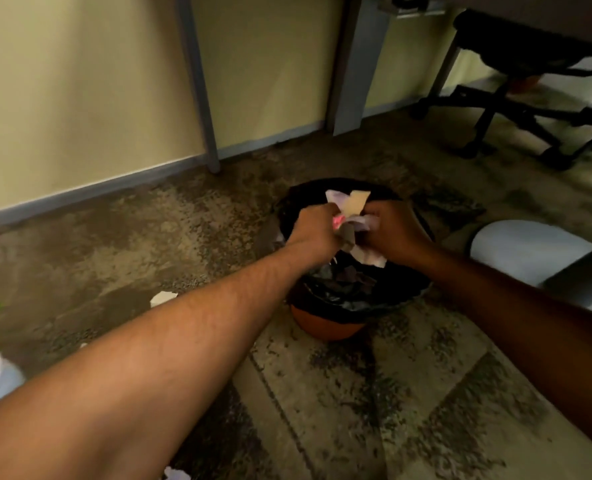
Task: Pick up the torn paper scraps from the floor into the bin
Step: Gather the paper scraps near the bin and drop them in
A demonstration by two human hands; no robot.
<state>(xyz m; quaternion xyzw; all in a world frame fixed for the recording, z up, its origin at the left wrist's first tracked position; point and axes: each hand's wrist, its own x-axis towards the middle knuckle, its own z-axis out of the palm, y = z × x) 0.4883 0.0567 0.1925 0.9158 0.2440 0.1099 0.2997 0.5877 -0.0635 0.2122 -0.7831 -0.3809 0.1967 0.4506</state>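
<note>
At far left a white plant pot (0,375) holds dark soil and green leaves, and a loose paper scrap (163,298) lies on the floor (114,244). Over the orange bin (325,327), whose black liner holds dark scraps, the left hand (317,230) and right hand (396,233) both clutch a bunch of torn paper scraps (350,209). No writing is readable.
</note>
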